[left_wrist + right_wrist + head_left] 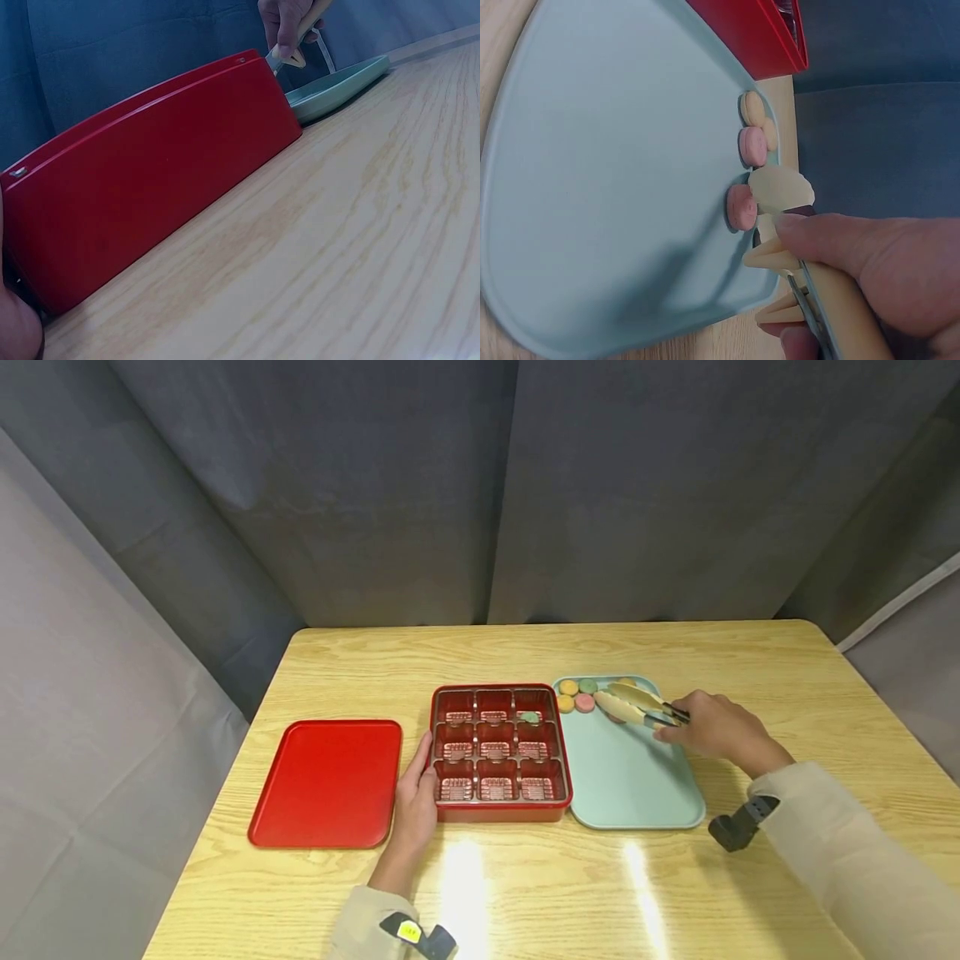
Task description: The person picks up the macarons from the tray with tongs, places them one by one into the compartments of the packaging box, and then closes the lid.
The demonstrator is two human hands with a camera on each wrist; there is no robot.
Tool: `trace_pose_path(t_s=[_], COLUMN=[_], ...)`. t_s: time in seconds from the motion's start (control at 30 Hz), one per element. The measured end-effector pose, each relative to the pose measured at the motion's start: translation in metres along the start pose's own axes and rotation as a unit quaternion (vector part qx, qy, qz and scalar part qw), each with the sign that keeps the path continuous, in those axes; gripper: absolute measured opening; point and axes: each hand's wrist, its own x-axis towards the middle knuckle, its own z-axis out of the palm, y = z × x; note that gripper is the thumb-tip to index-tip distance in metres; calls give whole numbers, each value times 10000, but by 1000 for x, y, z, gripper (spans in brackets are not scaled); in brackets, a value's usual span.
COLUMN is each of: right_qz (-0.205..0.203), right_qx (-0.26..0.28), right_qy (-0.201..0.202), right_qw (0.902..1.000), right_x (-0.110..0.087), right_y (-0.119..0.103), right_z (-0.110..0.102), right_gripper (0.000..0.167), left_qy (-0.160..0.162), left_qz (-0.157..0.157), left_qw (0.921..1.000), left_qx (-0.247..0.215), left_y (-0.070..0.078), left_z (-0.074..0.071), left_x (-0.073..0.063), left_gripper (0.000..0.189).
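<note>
My right hand (716, 727) grips a pair of cream tongs (633, 703), whose tips reach over macarons at the back of the pale green tray (633, 785). One pink macaron (742, 208) sits right by a tong tip in the right wrist view; whether the tongs pinch anything I cannot tell. To the left lie a yellow macaron (568, 687), a green macaron (588, 686) and a pink macaron (584, 702). My left hand (417, 797) rests along the left side of the red box (498, 814), fingers fairly straight. A green macaron (529, 717) occupies the box's back right compartment.
A flat red lid or tray (330, 785) lies left of the box. The box's clear divided insert (495, 752) has several compartments. Box and green tray stand side by side on the wooden table (540, 893). Grey curtains (495, 493) hang behind it.
</note>
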Motion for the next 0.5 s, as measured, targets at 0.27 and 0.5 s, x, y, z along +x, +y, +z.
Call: trace_pose_path(t_s=[0.27, 0.5], right_qz=[-99, -351], right_qx=[68, 90], right_qy=[275, 620], right_qw=[9996, 9974], right_x=[-8, -13], right_y=[0, -12], right_z=[-3, -3], right_gripper=[71, 74], left_qy=[-21, -18], left_qz=[-40, -76], left_qw=[10000, 10000], left_qx=[5, -11], left_y=[1, 3], left_z=[0, 0], left_x=[-1, -1], left_gripper=[52, 52])
